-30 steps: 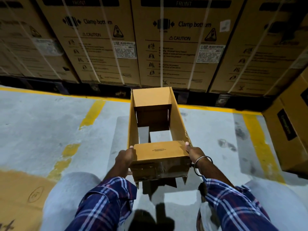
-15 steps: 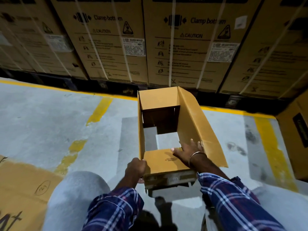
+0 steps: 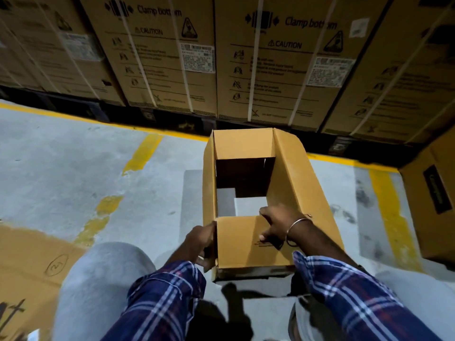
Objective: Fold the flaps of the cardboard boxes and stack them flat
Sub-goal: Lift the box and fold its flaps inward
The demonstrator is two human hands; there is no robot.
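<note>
Here the box (image 3: 246, 193) stands open on the floor (image 3: 73, 168) between the person's knees, its bottom partly open so that floor shows through. The step in hand looks like flap-folding: the left hand (image 3: 200, 244) grips the box's near left corner, fingers curled round the edge, while the right hand (image 3: 278, 226) lies on the near flap (image 3: 241, 242), fingers curled over its far edge — grasping it. The right flap (image 3: 300, 193) leans outward. Next, probably, that flap wants turning in, then the box collapsing flat. Left of the box lies flat cardboard (image 3: 27, 262) — likely the stack. Beyond the box, past a yellow line (image 3: 123, 124), strapped cartons (image 3: 270, 57) stand in a row.
</note>
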